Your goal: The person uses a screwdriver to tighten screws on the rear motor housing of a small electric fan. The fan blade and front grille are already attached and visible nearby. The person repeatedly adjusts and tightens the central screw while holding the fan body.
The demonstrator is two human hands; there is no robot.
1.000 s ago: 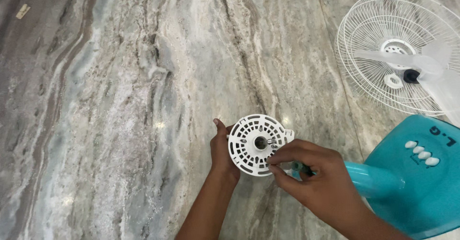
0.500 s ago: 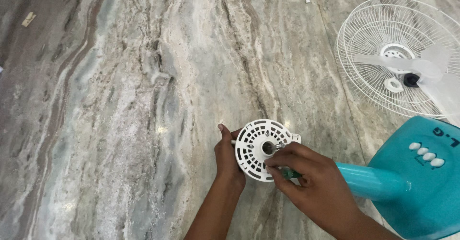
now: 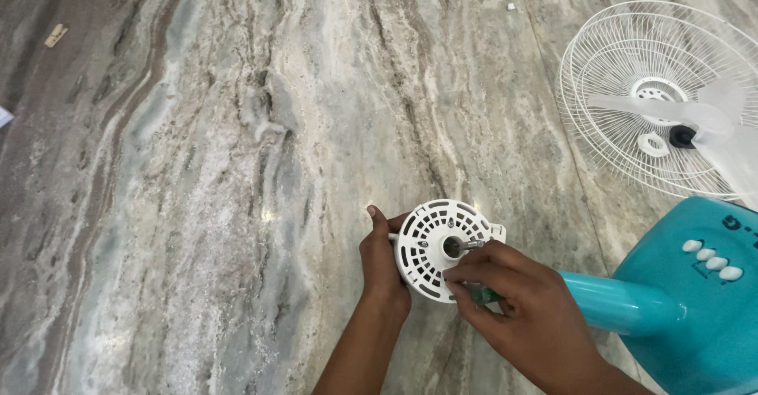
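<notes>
White vented disc (image 3: pixel 440 247) (left hand (image 3: pixel 381 265) grips edge); right hand (image 3: pixel 513 300) drives screwdriver (image 3: pixel 478 292).

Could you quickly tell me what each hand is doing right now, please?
Left hand: closed on the white vented disc.
Right hand: closed on a green-handled screwdriver.

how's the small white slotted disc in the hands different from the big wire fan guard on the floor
The slotted disc is far smaller than the wire guard. The disc is solid plastic with short slots; the guard is thin open wires. The disc is gripped by the left hand, with the right hand holding a screwdriver at it; the guard lies untouched on the marble floor. Both are white and round.
</notes>
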